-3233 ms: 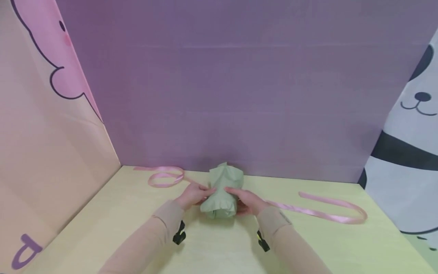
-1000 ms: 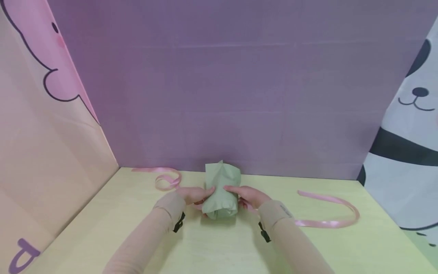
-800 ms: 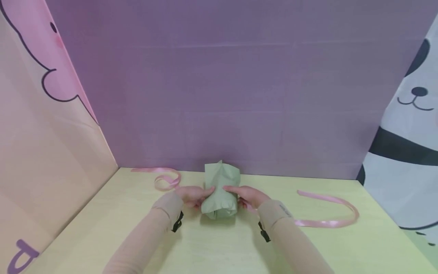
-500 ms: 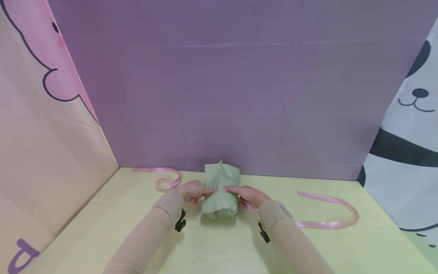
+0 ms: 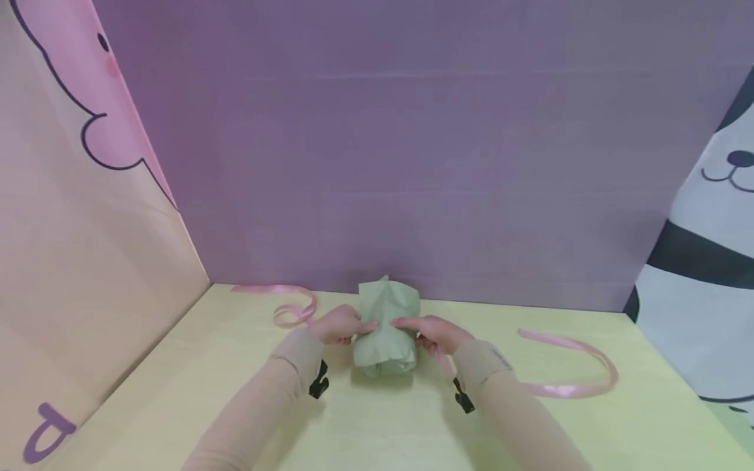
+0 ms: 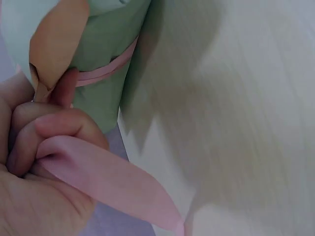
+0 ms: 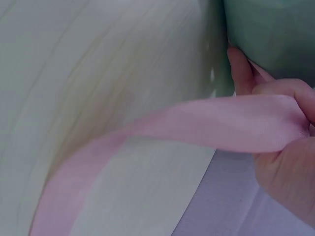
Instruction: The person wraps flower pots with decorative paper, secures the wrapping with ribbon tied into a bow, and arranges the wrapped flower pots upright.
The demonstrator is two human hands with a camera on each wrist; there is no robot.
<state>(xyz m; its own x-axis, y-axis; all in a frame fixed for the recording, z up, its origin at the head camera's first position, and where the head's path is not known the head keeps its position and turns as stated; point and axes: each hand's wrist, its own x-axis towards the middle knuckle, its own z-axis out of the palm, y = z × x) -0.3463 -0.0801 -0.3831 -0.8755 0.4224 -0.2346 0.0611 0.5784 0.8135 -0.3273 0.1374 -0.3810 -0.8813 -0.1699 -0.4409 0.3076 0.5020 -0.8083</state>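
A bundle wrapped in pale green paper lies on the table between both hands. In the left wrist view a narrow pink band crosses the paper. My left hand curls its fingers round the pink ribbon, its extended finger resting on the paper. Beside those fingers, a tan leaf-shaped strip stands against the bundle. On the other side my right hand grips another length of the pink ribbon, one digit pressing the paper's top. The bundle's underside is hidden.
At the back left of the pale wooden table the ribbon tail lies in a loop. A longer tail curves across the right side. A purple backdrop rises behind, with printed panels at both sides.
My left hand's lower fingers have drawn up and curled beside the bundle. Since the oldest frame, the left ribbon loop has shrunk and the right tail has shifted. The bundle stays between the hands.
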